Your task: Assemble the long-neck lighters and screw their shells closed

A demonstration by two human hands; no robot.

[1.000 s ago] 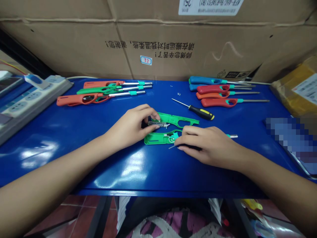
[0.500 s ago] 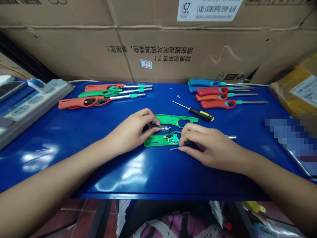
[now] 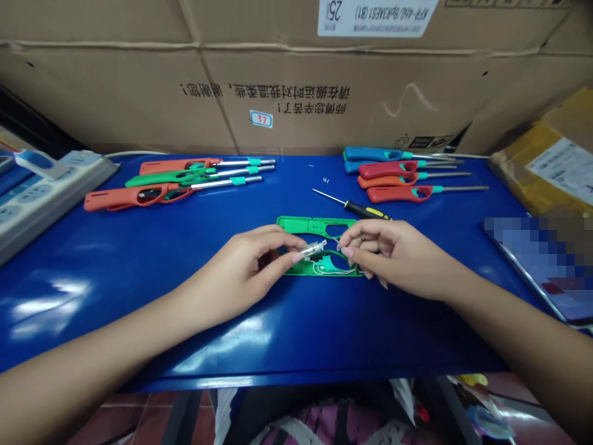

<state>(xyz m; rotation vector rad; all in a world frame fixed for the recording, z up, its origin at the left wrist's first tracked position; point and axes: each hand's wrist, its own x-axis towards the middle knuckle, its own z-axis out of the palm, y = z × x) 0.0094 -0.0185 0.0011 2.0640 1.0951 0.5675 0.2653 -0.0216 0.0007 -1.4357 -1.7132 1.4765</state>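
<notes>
From my head, I see my left hand [image 3: 254, 256] pinching the clear lighter fuel tank [image 3: 311, 250] over a green lighter half-shell [image 3: 301, 269]; my right hand [image 3: 389, 253] pinches a thin tube [image 3: 334, 240] near its valve. Loose fingertips could drop the tube; a careless knuckle could snag the white wires [image 3: 319, 271].

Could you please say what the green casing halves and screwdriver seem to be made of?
Green casing halves: plastic, probably, given the thin moulded walls; slightly glossy. Screwdriver: shaft likely metal, by its shine; handle satiny black with yellow, perhaps plastic or rubber.
</notes>
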